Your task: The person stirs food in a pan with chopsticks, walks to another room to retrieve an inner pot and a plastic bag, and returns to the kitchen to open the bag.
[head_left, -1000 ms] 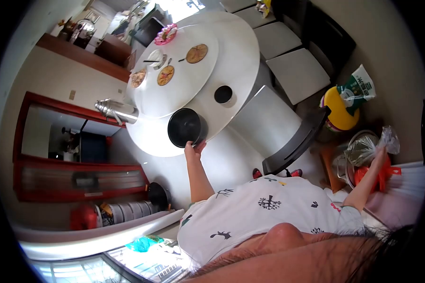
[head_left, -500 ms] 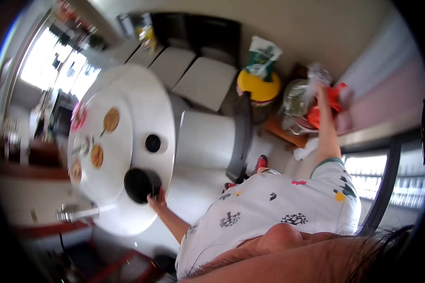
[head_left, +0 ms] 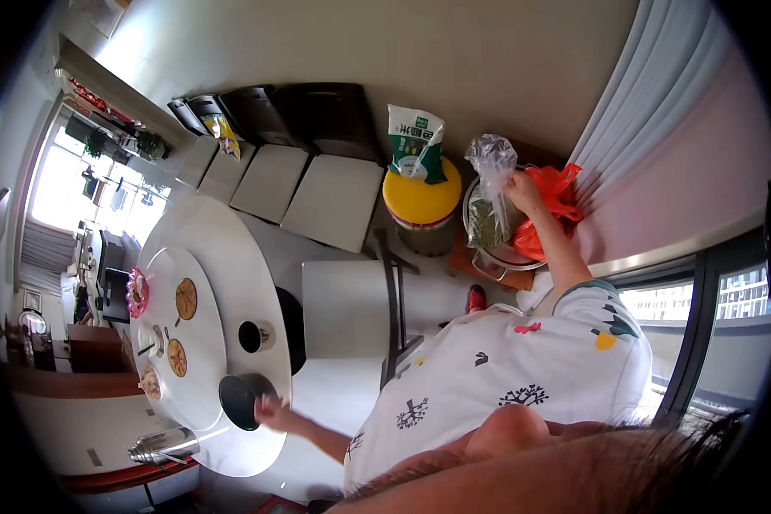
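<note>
My left hand (head_left: pixel 276 415) is at the edge of a black pot (head_left: pixel 242 399) on the round white table (head_left: pixel 253 257), its fingers closed over the near rim. My right hand (head_left: pixel 521 192) pinches the upper part of a clear plastic bag (head_left: pixel 491 171). Green contents, too small to make out, fill the lower part of that bag, which rests in a metal basin (head_left: pixel 499 254). Beside it in the basin lies a red plastic bag (head_left: pixel 557 193). A dark-mouthed metal cup (head_left: pixel 255 336) stands near the pot.
A yellow-topped stool (head_left: pixel 421 201) bears a green and white packet (head_left: pixel 416 141). A chair (head_left: pixel 341 308) stands between table and basin. More chairs (head_left: pixel 330 201) line the wall. Food plates (head_left: pixel 186 299) and a pink ring-shaped thing (head_left: pixel 137 292) are on the table's raised centre.
The view has shifted and sharpened. My right hand has raised the top of the clear bag a little; my left hand stays at the black pot.
</note>
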`<state>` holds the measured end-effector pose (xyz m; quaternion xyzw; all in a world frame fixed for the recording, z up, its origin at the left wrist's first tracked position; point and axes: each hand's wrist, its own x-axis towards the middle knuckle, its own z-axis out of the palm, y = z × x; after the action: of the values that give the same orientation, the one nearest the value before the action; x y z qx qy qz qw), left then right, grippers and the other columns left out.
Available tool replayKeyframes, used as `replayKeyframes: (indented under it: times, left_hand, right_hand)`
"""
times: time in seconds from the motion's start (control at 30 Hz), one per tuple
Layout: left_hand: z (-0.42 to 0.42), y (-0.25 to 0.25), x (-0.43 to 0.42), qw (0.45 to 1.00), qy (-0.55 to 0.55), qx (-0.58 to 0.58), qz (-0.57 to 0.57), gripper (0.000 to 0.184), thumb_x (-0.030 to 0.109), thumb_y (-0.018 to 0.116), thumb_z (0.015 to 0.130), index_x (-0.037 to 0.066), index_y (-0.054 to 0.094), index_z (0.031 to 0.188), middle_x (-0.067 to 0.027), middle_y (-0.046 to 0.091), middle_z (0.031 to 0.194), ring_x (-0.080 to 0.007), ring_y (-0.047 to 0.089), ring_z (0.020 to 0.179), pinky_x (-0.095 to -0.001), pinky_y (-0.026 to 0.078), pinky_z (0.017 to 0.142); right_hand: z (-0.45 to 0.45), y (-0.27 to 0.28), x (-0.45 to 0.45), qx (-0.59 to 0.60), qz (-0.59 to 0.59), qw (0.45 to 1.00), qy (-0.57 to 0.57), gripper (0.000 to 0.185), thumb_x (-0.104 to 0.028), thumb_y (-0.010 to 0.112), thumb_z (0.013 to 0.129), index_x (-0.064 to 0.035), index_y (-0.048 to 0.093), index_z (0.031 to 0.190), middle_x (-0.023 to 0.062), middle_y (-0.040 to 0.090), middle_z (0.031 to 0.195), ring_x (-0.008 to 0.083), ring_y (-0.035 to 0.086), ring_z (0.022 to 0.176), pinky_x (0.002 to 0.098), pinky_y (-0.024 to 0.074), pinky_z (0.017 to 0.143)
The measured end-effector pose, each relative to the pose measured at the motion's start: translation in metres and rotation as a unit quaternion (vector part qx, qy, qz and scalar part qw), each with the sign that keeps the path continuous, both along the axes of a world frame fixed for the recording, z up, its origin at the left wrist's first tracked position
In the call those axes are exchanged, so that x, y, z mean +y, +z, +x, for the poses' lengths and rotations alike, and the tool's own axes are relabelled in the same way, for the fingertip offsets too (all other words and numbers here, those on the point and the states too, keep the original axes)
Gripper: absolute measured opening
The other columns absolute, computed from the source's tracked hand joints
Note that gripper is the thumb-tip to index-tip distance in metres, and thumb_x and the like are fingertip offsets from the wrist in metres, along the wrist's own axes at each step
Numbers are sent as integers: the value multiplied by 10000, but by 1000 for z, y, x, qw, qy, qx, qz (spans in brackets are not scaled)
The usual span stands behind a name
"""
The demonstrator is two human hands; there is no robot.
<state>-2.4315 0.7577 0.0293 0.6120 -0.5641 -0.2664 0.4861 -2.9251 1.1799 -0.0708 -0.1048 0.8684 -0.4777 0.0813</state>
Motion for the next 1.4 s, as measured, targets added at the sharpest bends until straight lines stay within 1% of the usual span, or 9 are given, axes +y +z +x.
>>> replayKeyframes:
  times: [0.27,0.63,0.7,0.8,0.93,1.03,1.1,1.2,1.4]
  left_hand:
    - [-354,-57,215,611,-758,-210,-93,1021,352,847,609,-27,321,1398,-228,312,1455,-347,306,1357,-425,253,1121]
    - [-497,-143,317,536,-810,23,-236,661,284,666,792,102,429,1382,-163,465,1386,-317,383,1326,-411,269,1107]
    - [-505,-144,311,364,-902,-178,-150,542,230,565,883,91,421,1387,-153,540,1303,-286,451,1257,-384,322,1066]
    - [-509,-180,313,345,-890,70,289,446,198,473,940,103,425,1373,-138,598,1242,-256,608,1053,-320,391,984]
    - [-538,-86,305,247,-886,-389,49,479,206,486,929,63,391,1377,-188,611,1168,-292,612,1001,-331,397,975]
    - [-533,-251,291,342,-834,-51,-430,382,165,509,905,58,518,1272,-150,648,1044,-312,621,936,-360,442,918]
    - [-523,-167,293,396,-911,32,-107,246,125,570,863,27,633,1080,-105,665,940,-277,628,899,-367,477,844]
    - [-543,-130,285,143,-975,-105,133,238,108,703,766,30,660,987,-97,670,925,-188,619,902,-322,477,820]
    - [-527,-95,281,246,-967,-69,21,340,114,710,757,42,607,1073,-101,664,989,-182,614,926,-314,478,812]
  right_hand:
    - [27,17,-2,70,-146,986,-29,256,-136,624,833,-45,657,1070,128,704,927,173,670,838,312,506,748]
    - [79,66,-6,216,-4,976,-19,264,-53,587,774,-10,617,1032,173,618,1029,339,585,1005,399,481,863]
    - [97,115,-15,288,39,957,-9,261,-66,590,782,-13,612,1036,153,613,1033,326,576,1011,391,483,867]
    - [103,119,-27,323,95,929,155,271,-91,599,789,-28,604,1052,131,598,1052,305,557,1025,373,485,869]
    - [54,55,-35,339,147,883,289,321,-90,576,790,-15,554,1102,117,591,1041,288,558,1023,384,445,916]
    - [8,42,-4,373,359,824,231,387,-117,585,766,16,516,1123,133,592,959,280,586,991,406,443,918]
    - [-3,49,11,237,480,818,210,325,-156,619,778,13,569,1050,113,625,859,286,631,858,401,493,803]
    - [-2,68,26,-58,427,878,209,277,-214,653,804,15,615,957,107,645,781,278,645,726,382,516,692]
    - [-3,54,49,-263,-9,960,93,293,-279,651,880,14,630,885,78,656,771,161,624,675,294,505,627]
